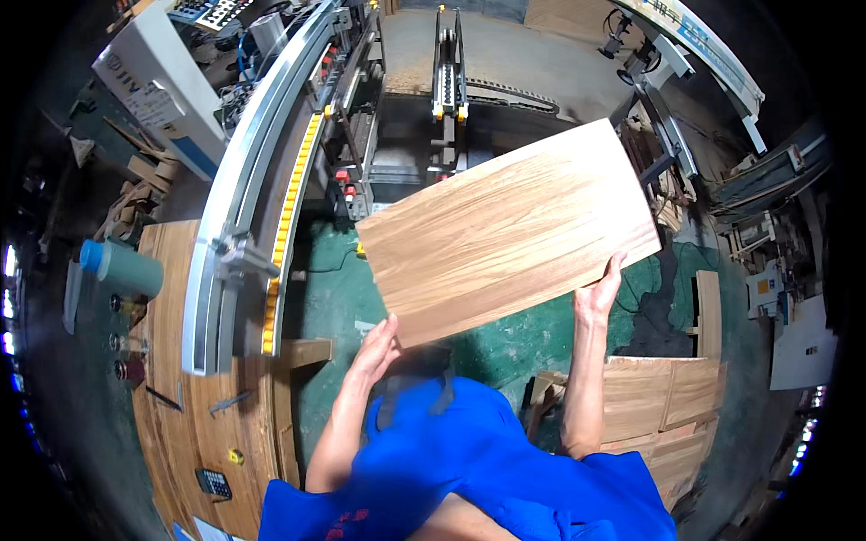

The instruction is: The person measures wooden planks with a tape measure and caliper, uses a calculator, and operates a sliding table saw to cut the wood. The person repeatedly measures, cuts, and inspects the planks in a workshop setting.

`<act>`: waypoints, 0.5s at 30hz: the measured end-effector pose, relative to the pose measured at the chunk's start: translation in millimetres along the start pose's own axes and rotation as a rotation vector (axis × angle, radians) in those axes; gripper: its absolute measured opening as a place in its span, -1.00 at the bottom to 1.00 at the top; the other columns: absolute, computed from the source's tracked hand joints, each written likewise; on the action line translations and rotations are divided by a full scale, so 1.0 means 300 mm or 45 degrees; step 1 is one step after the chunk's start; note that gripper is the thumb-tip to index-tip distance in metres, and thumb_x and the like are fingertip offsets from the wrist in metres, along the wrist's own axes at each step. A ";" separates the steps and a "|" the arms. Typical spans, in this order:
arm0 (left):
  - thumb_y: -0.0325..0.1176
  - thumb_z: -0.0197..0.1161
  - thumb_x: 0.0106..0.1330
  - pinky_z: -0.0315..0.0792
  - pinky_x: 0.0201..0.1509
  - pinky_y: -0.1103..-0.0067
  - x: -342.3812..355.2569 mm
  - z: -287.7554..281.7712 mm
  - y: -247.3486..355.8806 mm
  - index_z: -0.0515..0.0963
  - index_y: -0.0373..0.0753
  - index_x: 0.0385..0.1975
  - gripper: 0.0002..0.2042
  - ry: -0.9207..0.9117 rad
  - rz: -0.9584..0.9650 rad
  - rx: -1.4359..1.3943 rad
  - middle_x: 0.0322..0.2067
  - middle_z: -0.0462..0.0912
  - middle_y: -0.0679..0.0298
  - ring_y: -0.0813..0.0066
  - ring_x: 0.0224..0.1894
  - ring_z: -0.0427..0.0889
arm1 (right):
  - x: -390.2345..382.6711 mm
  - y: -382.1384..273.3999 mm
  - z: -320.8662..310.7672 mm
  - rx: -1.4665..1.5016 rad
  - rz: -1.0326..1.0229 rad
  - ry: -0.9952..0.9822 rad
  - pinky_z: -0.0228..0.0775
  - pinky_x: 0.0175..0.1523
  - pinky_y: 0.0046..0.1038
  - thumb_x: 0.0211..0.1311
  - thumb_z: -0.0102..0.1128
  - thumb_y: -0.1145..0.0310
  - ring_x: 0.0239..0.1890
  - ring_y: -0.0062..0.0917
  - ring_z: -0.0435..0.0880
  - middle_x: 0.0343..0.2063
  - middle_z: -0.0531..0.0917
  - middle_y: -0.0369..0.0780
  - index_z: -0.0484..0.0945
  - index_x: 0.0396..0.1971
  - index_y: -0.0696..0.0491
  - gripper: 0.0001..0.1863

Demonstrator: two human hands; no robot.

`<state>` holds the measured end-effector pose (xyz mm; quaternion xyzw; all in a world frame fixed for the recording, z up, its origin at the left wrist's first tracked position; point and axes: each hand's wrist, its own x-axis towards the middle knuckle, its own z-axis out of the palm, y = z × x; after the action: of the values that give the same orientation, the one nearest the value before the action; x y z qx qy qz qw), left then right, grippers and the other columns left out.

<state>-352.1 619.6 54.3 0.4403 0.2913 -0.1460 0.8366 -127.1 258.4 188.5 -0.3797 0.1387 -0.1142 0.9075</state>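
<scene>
A wide rectangular wooden panel [505, 239] with long grain is held up in front of me, its right end raised farther away than its left. My left hand [374, 352] grips its near left corner, thumb on the top face and fingers hidden beneath. My right hand [600, 293] holds the near edge toward the right end, thumb over the top and the other fingers under the board. The panel covers part of the machine behind it.
A long metal rail with a yellow roller strip [293, 216] runs along my left. Beyond it, a wooden bench [171, 334] carries a teal bottle [126, 266], a calculator [214, 483] and a tape measure [235, 456]. Stacked wooden panels [636, 397] lie at my right. Machine arms [448, 72] stand ahead.
</scene>
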 end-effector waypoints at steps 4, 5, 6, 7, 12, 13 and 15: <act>-0.13 0.27 0.51 0.41 0.41 0.25 0.251 0.000 0.252 0.29 -0.33 0.41 -0.40 -0.272 0.099 -0.262 0.31 0.51 0.12 0.28 0.35 0.49 | 0.195 0.188 0.098 0.085 0.143 0.008 0.19 0.54 -0.10 0.58 -0.11 -0.18 0.46 -0.24 0.32 0.45 0.35 -0.13 0.23 0.49 0.06 -0.26; -0.18 0.30 0.50 0.40 0.42 0.26 0.281 0.004 0.317 0.29 -0.32 0.42 -0.40 -0.290 0.137 -0.238 0.32 0.51 0.13 0.28 0.35 0.49 | 0.244 0.219 0.124 0.134 0.190 0.048 0.17 0.55 -0.08 0.58 -0.14 -0.20 0.48 -0.22 0.30 0.46 0.34 -0.13 0.22 0.50 0.03 -0.26; -0.22 0.32 0.48 0.40 0.42 0.28 0.317 0.004 0.384 0.28 -0.32 0.42 -0.39 -0.308 0.176 -0.215 0.32 0.50 0.13 0.28 0.34 0.50 | 0.308 0.260 0.161 0.126 0.207 0.045 0.17 0.55 -0.08 0.58 -0.15 -0.20 0.48 -0.21 0.30 0.46 0.34 -0.13 0.21 0.50 0.03 -0.26; -0.32 0.34 0.45 0.41 0.41 0.30 0.362 -0.010 0.447 0.26 -0.32 0.44 -0.38 -0.367 0.188 -0.267 0.33 0.50 0.14 0.28 0.35 0.49 | 0.363 0.309 0.181 0.096 0.241 0.060 0.18 0.55 -0.07 0.58 -0.16 -0.20 0.48 -0.21 0.30 0.47 0.33 -0.13 0.20 0.50 0.02 -0.26; -0.38 0.27 0.49 0.52 0.36 0.31 0.656 -0.059 0.693 0.28 -0.32 0.41 -0.46 -0.325 0.088 -0.307 0.30 0.51 0.06 0.23 0.30 0.57 | 0.649 0.534 0.250 -0.090 0.320 0.106 0.31 0.49 -0.05 0.62 -0.17 -0.13 0.44 -0.21 0.38 0.42 0.40 -0.12 0.22 0.48 0.06 -0.32; -0.38 0.26 0.49 0.53 0.35 0.29 0.707 -0.054 0.744 0.25 -0.32 0.42 -0.44 -0.310 0.071 -0.297 0.31 0.49 0.05 0.21 0.31 0.56 | 0.729 0.576 0.231 -0.060 0.385 0.142 0.34 0.47 -0.07 0.62 -0.15 -0.11 0.41 -0.24 0.42 0.39 0.43 -0.14 0.25 0.45 0.06 -0.34; -0.38 0.26 0.49 0.54 0.33 0.25 0.794 -0.034 0.829 0.24 -0.31 0.43 -0.44 -0.285 0.065 -0.299 0.31 0.48 0.05 0.18 0.30 0.56 | 0.878 0.664 0.216 -0.003 0.421 0.204 0.42 0.43 -0.13 0.60 -0.09 -0.08 0.34 -0.30 0.51 0.31 0.53 -0.18 0.34 0.39 0.06 -0.39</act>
<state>-43.6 772.6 65.2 0.3277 0.2002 -0.1377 0.9130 161.7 355.4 45.1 -0.3425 0.2713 0.0070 0.8995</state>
